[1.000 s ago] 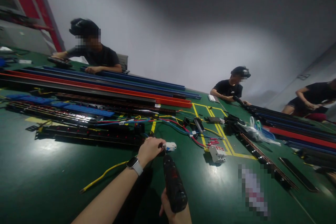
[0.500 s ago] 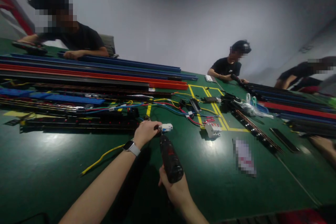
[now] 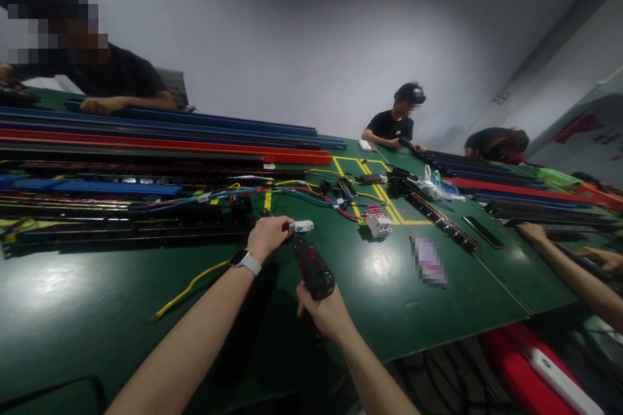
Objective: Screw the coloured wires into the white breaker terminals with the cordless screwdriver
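My right hand (image 3: 321, 308) is wrapped round the grip of a black power screwdriver (image 3: 314, 269). Its tip points away from me, at the left end of a small white circuit breaker (image 3: 302, 226) with a blue mark. My left hand (image 3: 267, 238), with a watch (image 3: 246, 262) on the wrist, is closed, fingertips at that same end of the breaker; the exact contact is hard to see. A yellow wire (image 3: 192, 285) lies on the table and passes out of sight behind my left wrist. Farther right stands a larger white circuit breaker (image 3: 378, 225) with red wires.
Long black, blue and orange rails (image 3: 292, 155) lie across the green table (image 3: 379, 311), with bundled coloured wires (image 3: 287, 191) before them. A copper-coloured strip (image 3: 440, 220) lies to the right. Co-workers sit opposite; another person's hand (image 3: 533, 233) rests on black rails at right.
The view has turned right, so the table's contents appear farther left and more of the right side shows. Both my hands, the screwdriver and the small breaker keep about the same arrangement.
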The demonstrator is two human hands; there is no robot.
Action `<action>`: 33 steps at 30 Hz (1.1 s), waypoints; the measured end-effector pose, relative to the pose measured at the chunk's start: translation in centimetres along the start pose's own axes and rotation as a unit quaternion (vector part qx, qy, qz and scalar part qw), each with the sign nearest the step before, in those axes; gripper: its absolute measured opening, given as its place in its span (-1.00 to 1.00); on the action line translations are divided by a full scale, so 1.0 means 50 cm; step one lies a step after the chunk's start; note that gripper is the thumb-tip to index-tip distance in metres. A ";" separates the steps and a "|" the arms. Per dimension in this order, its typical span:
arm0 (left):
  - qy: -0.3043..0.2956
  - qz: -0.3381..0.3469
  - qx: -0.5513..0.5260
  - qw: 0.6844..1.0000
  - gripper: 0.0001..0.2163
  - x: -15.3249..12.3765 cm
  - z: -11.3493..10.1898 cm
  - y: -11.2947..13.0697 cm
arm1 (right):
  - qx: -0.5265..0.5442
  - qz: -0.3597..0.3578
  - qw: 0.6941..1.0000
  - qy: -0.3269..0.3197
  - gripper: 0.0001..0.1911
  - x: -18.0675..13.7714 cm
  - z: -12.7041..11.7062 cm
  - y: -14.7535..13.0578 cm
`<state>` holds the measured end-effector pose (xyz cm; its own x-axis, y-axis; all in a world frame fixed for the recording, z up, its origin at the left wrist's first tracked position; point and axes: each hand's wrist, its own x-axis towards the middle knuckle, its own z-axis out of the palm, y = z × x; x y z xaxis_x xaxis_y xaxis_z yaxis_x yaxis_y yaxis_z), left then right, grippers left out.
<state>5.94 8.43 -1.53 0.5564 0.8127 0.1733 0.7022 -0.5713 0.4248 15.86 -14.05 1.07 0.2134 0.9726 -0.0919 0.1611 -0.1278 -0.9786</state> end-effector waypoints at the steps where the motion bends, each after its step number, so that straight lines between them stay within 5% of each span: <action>1: 0.001 0.004 -0.001 1.000 -0.72 -0.001 0.000 0.000 | -0.002 -0.001 1.000 0.001 -0.87 0.001 0.001 0.003; 33: -0.007 0.014 -0.004 1.000 -0.72 -0.011 -0.013 0.014 | 0.026 -0.032 0.999 0.022 -0.83 0.001 0.007 0.025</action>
<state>5.86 7.64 -0.76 0.5826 0.7942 0.1729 0.6823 -0.5935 0.4269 15.77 -14.10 -0.24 0.2460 0.9690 -0.0217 0.1266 -0.0543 -0.9905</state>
